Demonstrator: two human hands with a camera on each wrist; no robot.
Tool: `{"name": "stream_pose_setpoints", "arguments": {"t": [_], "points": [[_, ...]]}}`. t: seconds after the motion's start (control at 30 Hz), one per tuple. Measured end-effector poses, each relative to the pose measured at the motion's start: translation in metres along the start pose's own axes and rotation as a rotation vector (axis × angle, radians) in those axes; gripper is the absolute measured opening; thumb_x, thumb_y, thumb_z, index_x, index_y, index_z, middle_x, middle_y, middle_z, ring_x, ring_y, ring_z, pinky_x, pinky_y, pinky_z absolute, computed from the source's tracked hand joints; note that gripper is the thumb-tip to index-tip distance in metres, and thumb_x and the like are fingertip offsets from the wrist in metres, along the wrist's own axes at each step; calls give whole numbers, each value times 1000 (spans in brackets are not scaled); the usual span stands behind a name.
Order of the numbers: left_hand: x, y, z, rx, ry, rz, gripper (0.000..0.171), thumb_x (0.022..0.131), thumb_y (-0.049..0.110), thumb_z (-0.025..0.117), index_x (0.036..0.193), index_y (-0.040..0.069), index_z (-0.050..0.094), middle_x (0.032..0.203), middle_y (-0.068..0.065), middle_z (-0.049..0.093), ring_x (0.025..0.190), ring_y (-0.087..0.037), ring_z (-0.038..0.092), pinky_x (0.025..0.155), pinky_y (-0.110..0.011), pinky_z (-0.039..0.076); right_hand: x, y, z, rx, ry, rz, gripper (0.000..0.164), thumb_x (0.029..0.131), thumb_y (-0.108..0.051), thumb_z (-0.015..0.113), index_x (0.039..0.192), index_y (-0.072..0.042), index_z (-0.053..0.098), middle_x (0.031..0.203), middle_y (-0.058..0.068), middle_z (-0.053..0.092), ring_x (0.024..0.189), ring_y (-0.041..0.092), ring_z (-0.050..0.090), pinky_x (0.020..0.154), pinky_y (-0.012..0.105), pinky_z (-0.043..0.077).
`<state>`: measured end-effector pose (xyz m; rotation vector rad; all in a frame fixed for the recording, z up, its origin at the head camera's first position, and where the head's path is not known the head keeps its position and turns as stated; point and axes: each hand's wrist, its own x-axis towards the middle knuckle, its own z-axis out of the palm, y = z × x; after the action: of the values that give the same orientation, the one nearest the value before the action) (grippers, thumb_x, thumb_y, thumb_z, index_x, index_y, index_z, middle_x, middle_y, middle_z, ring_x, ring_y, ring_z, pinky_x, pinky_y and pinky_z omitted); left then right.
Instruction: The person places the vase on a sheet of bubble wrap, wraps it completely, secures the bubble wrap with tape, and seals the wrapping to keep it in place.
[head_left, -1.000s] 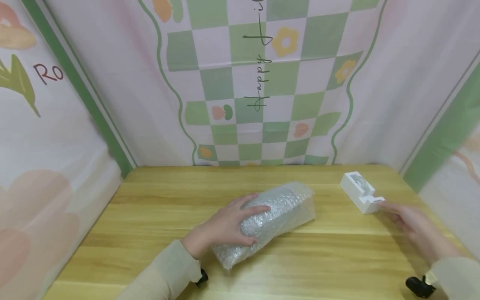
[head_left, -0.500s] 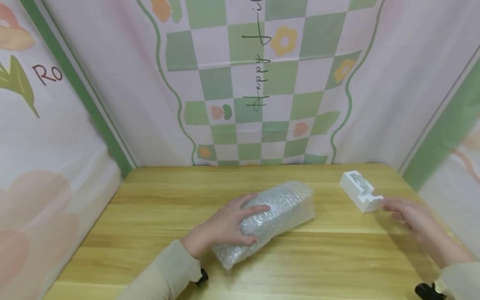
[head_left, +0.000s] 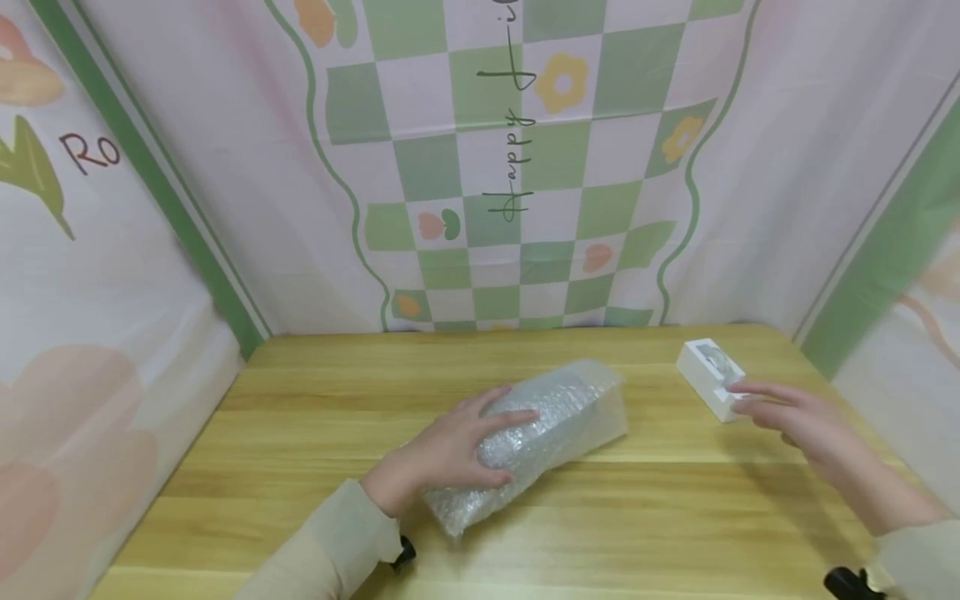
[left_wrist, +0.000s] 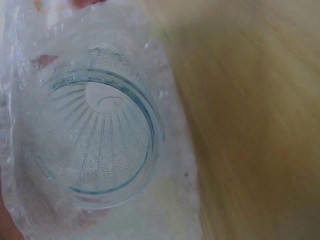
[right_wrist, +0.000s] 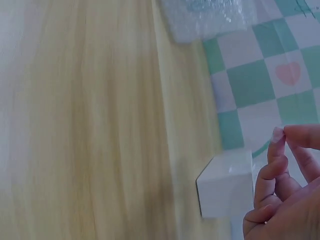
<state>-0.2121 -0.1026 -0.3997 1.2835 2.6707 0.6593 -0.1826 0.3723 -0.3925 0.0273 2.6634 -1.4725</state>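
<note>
A bubble-wrapped package (head_left: 570, 404) lies slantwise on the wooden table. My left hand (head_left: 457, 446) holds it from above, fingers spread over the top and thumb on the near side. Through the open end of the wrap, a clear ribbed glass (left_wrist: 107, 140) shows in the left wrist view. At the back right sits a white tape dispenser (head_left: 701, 379) with a clear roll inside. My right hand (head_left: 802, 421) is right at the dispenser's front end. In the right wrist view its thumb and finger pinch together at the tips; the clear tape between them barely shows.
The wooden table (head_left: 315, 433) ends at a green-and-white checked curtain (head_left: 498, 275) along the back. More printed cloth hangs at the left and right sides. Black straps with small devices (head_left: 855, 583) sit at the wrists.
My right hand has drawn slightly back to the right, then moved up and leftward over the dispenser's front. My left hand and the package stay in place.
</note>
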Motion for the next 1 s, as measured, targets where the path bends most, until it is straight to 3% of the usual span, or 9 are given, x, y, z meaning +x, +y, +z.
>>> {"name": "stream_pose_setpoints", "arguments": {"t": [0.2, 0.33, 0.43, 0.5, 0.57, 0.67, 0.8, 0.9, 1.0], "points": [[-1, 1, -3, 4, -16, 24, 71, 92, 41, 75, 156, 40, 43, 170, -13, 12, 149, -40, 27, 113, -63, 34, 0, -27, 23, 60, -34, -12, 32, 103, -24, 63, 109, -55, 69, 109, -18, 60, 94, 9, 54, 71, 31, 45], [-1, 1, -4, -13, -30, 28, 64, 96, 40, 72, 154, 38, 47, 170, -13, 11, 150, -40, 25, 114, -64, 32, 2, -47, 43, 88, -90, -37, 27, 103, -22, 61, 118, -42, 72, 110, -10, 62, 95, 12, 52, 75, 31, 45], [-1, 1, -4, -20, -35, 28, 61, 97, 41, 70, 153, 38, 48, 171, -11, 10, 151, -39, 23, 115, -64, 31, 3, -62, 61, 109, -131, -47, 28, 103, -21, 62, 129, -22, 71, 114, -3, 67, 102, 18, 53, 90, 46, 48], [-1, 1, -5, -21, -36, 33, 59, 97, 41, 69, 153, 38, 48, 171, -10, 10, 151, -38, 23, 115, -65, 30, 3, -71, 73, 135, -159, -50, 35, 102, -20, 64, 134, -8, 66, 120, 7, 68, 111, 26, 55, 99, 62, 44], [-1, 2, -5, -26, -38, 36, 59, 98, 40, 69, 153, 37, 49, 171, -10, 10, 152, -38, 22, 115, -64, 30, 4, -79, 86, 162, -183, -49, 39, 100, -20, 66, 135, -1, 64, 126, 12, 69, 121, 34, 54, 104, 68, 38], [0, 2, -5, -27, -40, 39, 58, 98, 39, 70, 152, 37, 50, 171, -11, 11, 152, -37, 22, 115, -64, 31, 6, -89, 104, 217, -223, -42, 40, 98, -18, 69, 133, 1, 64, 123, 10, 71, 117, 29, 58, 102, 52, 47], [0, 3, -6, -26, -43, 35, 57, 98, 38, 69, 152, 37, 50, 170, -11, 12, 152, -37, 22, 114, -65, 32, 10, -98, 124, 289, -263, -33, 35, 96, -16, 71, 128, -2, 70, 101, -4, 70, 83, 10, 55, 76, 27, 48], [0, 4, -7, -30, -49, 30, 57, 99, 38, 69, 152, 38, 50, 171, -10, 12, 152, -37, 21, 114, -64, 32, 11, -101, 135, 336, -282, -24, 33, 95, -14, 72, 126, -2, 71, 87, -8, 64, 66, 6, 45, 65, 23, 43], [0, 4, -7, -29, -52, 23, 57, 98, 38, 69, 152, 38, 50, 171, -10, 12, 152, -37, 21, 114, -64, 33, 12, -103, 144, 364, -299, -27, 36, 95, -14, 72, 128, 1, 69, 83, -8, 64, 62, 6, 42, 61, 22, 41]]}}
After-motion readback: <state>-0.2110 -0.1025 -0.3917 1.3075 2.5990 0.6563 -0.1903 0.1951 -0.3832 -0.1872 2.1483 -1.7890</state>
